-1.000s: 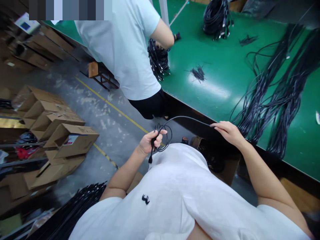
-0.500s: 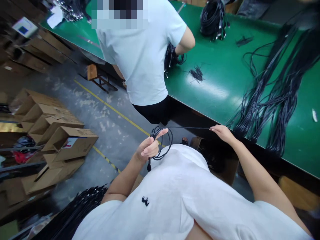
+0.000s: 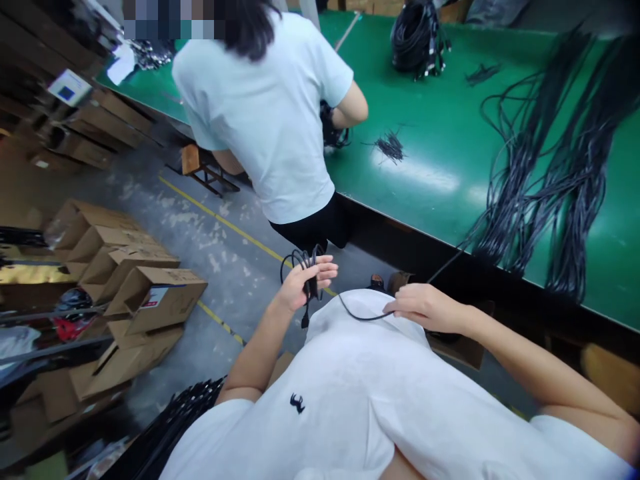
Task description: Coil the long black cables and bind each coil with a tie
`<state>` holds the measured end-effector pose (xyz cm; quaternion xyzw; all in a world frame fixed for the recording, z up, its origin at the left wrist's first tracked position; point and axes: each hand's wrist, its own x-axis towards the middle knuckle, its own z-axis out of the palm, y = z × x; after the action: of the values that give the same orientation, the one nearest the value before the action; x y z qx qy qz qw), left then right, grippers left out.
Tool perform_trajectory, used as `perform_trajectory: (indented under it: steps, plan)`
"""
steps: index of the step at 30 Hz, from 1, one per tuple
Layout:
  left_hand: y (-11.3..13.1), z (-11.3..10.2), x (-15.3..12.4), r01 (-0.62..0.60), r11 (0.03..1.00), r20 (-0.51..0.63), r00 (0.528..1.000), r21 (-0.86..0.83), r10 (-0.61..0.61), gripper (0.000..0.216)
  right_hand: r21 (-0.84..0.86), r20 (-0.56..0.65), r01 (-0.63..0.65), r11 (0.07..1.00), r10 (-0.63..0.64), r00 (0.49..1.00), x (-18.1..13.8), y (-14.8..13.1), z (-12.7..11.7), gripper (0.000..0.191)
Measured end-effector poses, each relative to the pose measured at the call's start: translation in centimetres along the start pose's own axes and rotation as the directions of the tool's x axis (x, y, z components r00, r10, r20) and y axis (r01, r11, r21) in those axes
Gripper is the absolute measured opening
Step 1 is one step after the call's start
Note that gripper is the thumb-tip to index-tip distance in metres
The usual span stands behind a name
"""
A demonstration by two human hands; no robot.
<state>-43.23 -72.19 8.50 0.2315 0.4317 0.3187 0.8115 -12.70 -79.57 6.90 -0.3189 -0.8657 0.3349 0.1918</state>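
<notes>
While left grip (image 3: 304, 285) clasps the coiled cable (image 3: 294, 256), right grip (image 3: 425, 308) pinches its slack.

Glossy green table (image 3: 440, 180); matt black rubbery cable (image 3: 360, 316); cardboard boxes (image 3: 155, 293).

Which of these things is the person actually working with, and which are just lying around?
In hand: black cable, coiled in the left hand, pinched in the right hand; cable heap on the green table.
Lying about: cardboard boxes, wooden stool, far cable bundle, small pile of black strands.

Black cable (image 3: 300, 261), green desk (image 3: 440, 167), white shirt (image 3: 370, 400) with a small black emblem, brown boxes (image 3: 150, 293).
</notes>
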Motion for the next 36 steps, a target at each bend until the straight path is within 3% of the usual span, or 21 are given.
perform_trajectory:
  steps: [2,4,7,9,12,13,15,17,20,23,25,28,31,34,36]
  plan:
    - [-1.7,0.7,0.6,0.070,0.992,0.106,0.991,0.107,-0.081,0.032,0.083,-0.093,-0.020,0.996,0.028,0.995,1.9,-1.4,-1.1,0.038]
    - [-3.3,1.7,0.7,0.145,0.967,0.266,0.943,0.208,-0.198,0.034,0.114,-0.164,-0.084,0.990,0.103,0.981,3.4,-1.0,-2.1,0.039]
    - [-4.6,3.2,0.2,0.214,0.945,0.444,0.842,0.248,-0.307,0.034,0.186,-0.126,-0.138,0.973,0.163,0.978,4.2,2.2,-2.8,0.041]
    - [-4.5,3.7,-0.2,0.234,0.958,0.488,0.824,0.167,-0.287,0.032,0.225,-0.112,-0.190,0.956,0.219,0.969,3.1,5.9,-2.8,0.043]
    - [-3.4,3.2,-0.7,0.184,0.983,0.455,0.876,-0.011,-0.159,0.029,0.089,-0.247,-0.362,0.928,0.373,0.894,-1.1,12.2,-2.0,0.048]
    - [-2.8,2.7,-0.9,0.137,0.988,0.404,0.909,-0.070,-0.097,0.028,-0.005,-0.300,-0.448,0.894,0.426,0.853,-2.8,13.8,-1.4,0.050]
    - [-1.6,1.7,-1.2,0.023,0.986,0.257,0.966,-0.168,0.021,0.033,-0.166,-0.282,-0.569,0.805,0.514,0.810,-5.6,15.2,0.5,0.051]
    - [-0.4,0.8,-1.4,-0.085,0.974,0.135,0.984,-0.212,0.115,0.043,-0.218,-0.130,-0.509,0.833,0.492,0.861,-6.9,13.7,3.0,0.050]
    - [0.3,0.3,-1.0,-0.149,0.985,0.109,0.981,-0.083,0.158,0.053,-0.149,0.067,-0.260,0.954,0.272,0.960,-5.4,7.5,6.0,0.045]
    - [-1.1,0.8,0.4,-0.073,0.977,0.110,0.993,0.201,0.051,0.048,-0.109,0.059,-0.080,0.991,0.086,0.995,-1.1,1.9,5.8,0.041]
    - [-2.7,1.6,1.1,-0.001,0.940,0.146,0.988,0.342,-0.053,0.042,-0.134,0.008,-0.048,0.990,0.049,0.999,2.0,0.5,4.3,0.043]
    - [-4.9,2.6,1.3,0.091,0.896,0.312,0.918,0.435,-0.245,0.038,-0.107,-0.004,-0.071,0.992,0.071,0.997,4.7,1.4,2.0,0.046]
    - [-5.4,2.5,0.6,0.194,0.908,0.427,0.833,0.371,-0.353,0.034,0.118,0.057,-0.116,0.986,0.110,0.992,4.3,4.5,0.5,0.046]
    - [-4.0,1.4,-0.4,0.223,0.958,0.504,0.816,0.179,-0.284,0.031,0.286,-0.058,-0.302,0.909,0.331,0.942,0.9,9.2,-0.7,0.046]
    - [-2.7,0.4,-1.1,0.149,0.989,0.485,0.865,-0.002,-0.129,0.027,0.299,-0.206,-0.434,0.850,0.502,0.840,-2.0,12.4,-1.0,0.046]
